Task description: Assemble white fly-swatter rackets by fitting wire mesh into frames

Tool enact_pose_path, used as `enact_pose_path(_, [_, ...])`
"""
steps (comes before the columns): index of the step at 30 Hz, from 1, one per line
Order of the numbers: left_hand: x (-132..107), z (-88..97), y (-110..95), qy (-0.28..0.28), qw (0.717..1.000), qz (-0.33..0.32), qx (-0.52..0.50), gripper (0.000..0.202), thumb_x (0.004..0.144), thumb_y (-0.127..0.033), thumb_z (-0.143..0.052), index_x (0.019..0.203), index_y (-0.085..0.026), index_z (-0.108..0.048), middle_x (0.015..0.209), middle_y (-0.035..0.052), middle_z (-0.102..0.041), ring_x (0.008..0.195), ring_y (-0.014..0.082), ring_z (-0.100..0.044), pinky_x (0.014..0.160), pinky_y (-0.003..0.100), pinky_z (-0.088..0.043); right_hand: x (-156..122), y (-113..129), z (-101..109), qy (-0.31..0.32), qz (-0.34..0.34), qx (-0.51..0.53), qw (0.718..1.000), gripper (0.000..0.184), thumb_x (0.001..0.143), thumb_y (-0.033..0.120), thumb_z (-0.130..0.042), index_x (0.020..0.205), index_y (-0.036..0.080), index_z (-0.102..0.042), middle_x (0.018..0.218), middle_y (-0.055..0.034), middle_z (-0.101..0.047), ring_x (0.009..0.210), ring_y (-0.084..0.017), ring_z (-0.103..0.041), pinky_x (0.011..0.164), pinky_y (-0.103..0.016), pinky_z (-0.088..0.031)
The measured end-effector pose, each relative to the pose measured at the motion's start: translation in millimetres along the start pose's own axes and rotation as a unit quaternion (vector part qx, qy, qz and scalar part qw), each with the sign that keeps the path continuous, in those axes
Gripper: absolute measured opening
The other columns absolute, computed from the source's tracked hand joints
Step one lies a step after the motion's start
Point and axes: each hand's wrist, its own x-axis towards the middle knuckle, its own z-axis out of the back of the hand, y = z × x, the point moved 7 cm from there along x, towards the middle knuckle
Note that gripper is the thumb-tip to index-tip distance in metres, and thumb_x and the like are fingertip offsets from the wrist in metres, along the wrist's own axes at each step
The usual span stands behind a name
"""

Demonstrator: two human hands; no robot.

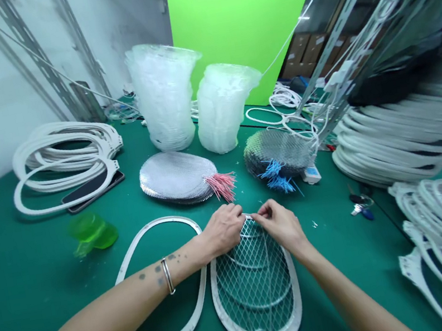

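A white racket-shaped frame (296, 288) lies in front of me, its narrow neck toward me. Inside it sits a diamond-pattern wire mesh (254, 278) with curved wire rings. At the far end of this frame my left hand (225, 227) is closed, its fingertips pinching the edge of the mesh. From the other side my right hand (281, 227) pinches the same edge between thumb and forefinger, close to the left fingertips. What exactly lies under the fingertips is partly hidden. A second, bare white frame (189, 329) rests to the left, below my left forearm.
Beyond my hands lie silvery mesh sheets (176, 176) with red wires and darker mesh sheets (277, 147) with blue wires. Two stacks of clear plastic (165, 101) stand behind. White frames (66, 152) pile left over a phone (93, 191); more frames (394, 136) and keys (362, 204) are right.
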Motion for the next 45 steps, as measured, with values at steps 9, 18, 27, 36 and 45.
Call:
enact_pose_path(9, [8,2.9,1,0.022,0.999,-0.042,-0.006,0.026,0.083,-0.002,-0.046,0.096,-0.011,-0.066,0.099,0.0109,-0.062,0.091,0.0221,-0.056,0.082,0.036,-0.045,43,-2,-14,0.054,0.009,-0.006,0.998,0.027,0.061,0.04,-0.081,0.061,0.021,-0.062,0.059,0.0012,-0.064,0.057,-0.015,-0.057,0.051,-0.026,-0.037])
enact_pose_path(18, [-94,39.5,-53,-0.023,0.963,-0.11,-0.245,0.016,0.094,-0.027,-0.055,0.098,-0.017,-0.068,0.101,0.0065,-0.066,0.093,0.018,-0.059,0.081,0.03,-0.047,-170,-6,20,-0.154,0.263,0.013,0.952,0.006,0.088,0.026,-0.064,0.092,0.02,-0.065,0.087,-0.0035,-0.069,0.08,-0.016,-0.06,0.074,-0.028,-0.045])
enact_pose_path(27, [-134,10.4,-86,0.007,0.973,-0.171,-0.154,0.025,0.097,-0.011,-0.042,0.098,-0.014,-0.066,0.094,0.0077,-0.067,0.085,0.0173,-0.058,0.075,0.028,-0.048,-242,5,-29,-0.098,0.385,-0.059,0.916,0.031,0.089,0.011,-0.06,0.119,0.018,-0.064,0.107,-0.0032,-0.072,0.096,-0.02,-0.063,0.09,-0.036,-0.041])
enact_pose_path(36, [-139,15.9,-91,-0.052,0.967,-0.215,-0.126,0.029,0.096,-0.007,-0.038,0.102,-0.011,-0.066,0.096,0.0094,-0.069,0.087,0.0184,-0.059,0.078,0.03,-0.051,-238,6,-29,-0.079,0.387,-0.053,0.917,0.027,0.088,0.012,-0.061,0.114,0.019,-0.065,0.102,-0.0027,-0.073,0.094,-0.02,-0.063,0.091,-0.037,-0.042])
enact_pose_path(45, [-139,18.0,-99,-0.016,0.965,-0.259,-0.039,0.026,0.096,-0.01,-0.041,0.104,-0.01,-0.065,0.101,0.0118,-0.068,0.091,0.0206,-0.062,0.084,0.035,-0.051,-227,4,-25,-0.025,0.342,0.005,0.939,0.02,0.089,0.02,-0.062,0.109,0.023,-0.065,0.095,-0.0008,-0.072,0.088,-0.016,-0.063,0.087,-0.035,-0.041])
